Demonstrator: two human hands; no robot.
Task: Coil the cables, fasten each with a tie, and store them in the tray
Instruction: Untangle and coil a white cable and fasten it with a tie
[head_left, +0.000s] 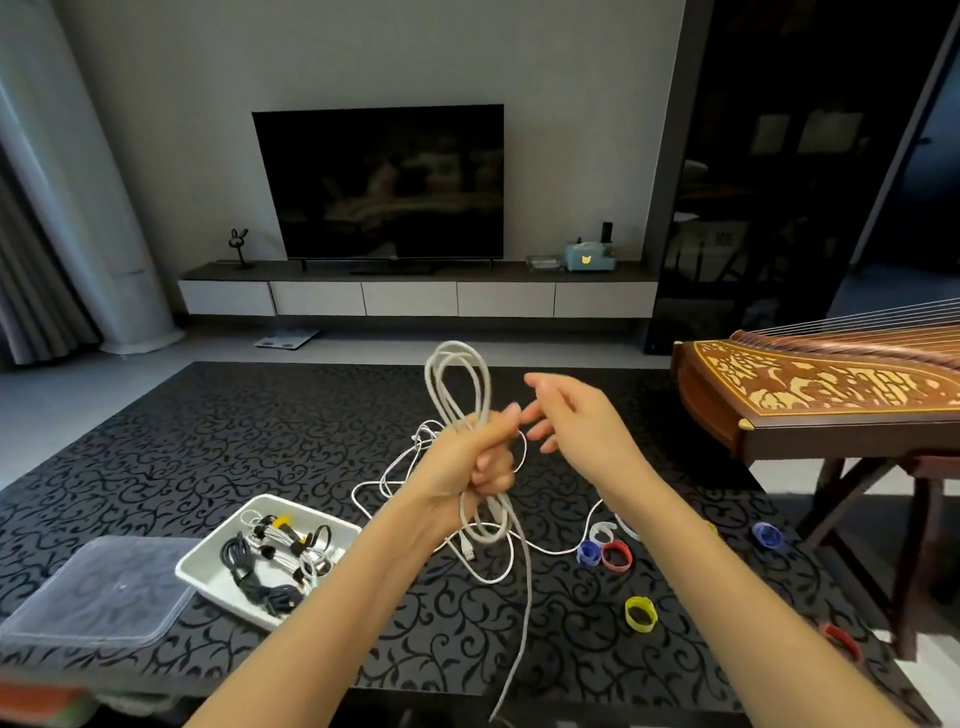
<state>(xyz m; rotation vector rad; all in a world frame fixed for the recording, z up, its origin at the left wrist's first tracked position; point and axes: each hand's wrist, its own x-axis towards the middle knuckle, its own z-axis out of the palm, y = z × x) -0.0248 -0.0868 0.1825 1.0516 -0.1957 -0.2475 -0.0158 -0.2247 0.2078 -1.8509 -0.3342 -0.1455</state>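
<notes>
My left hand (480, 457) grips a white cable (460, 379) coiled into long loops that stand up above the fist and hang below it; a loose end trails down toward the table's near edge. My right hand (569, 415) hovers just right of the coil, fingers spread and relaxed, holding nothing. More white cable (410, 467) lies tangled on the table behind. A white tray (208, 564) at lower left holds several bundled cables. Loop ties lie at the right: blue (588, 552), red (616, 555), white (602, 531), yellow (641, 613), another blue (768, 535).
The table (208, 441) has a black patterned cloth. A clear plastic lid (98, 592) lies left of the tray. A wooden stringed instrument (815, 384) on a stand sits at the right edge. A television and low cabinet stand beyond.
</notes>
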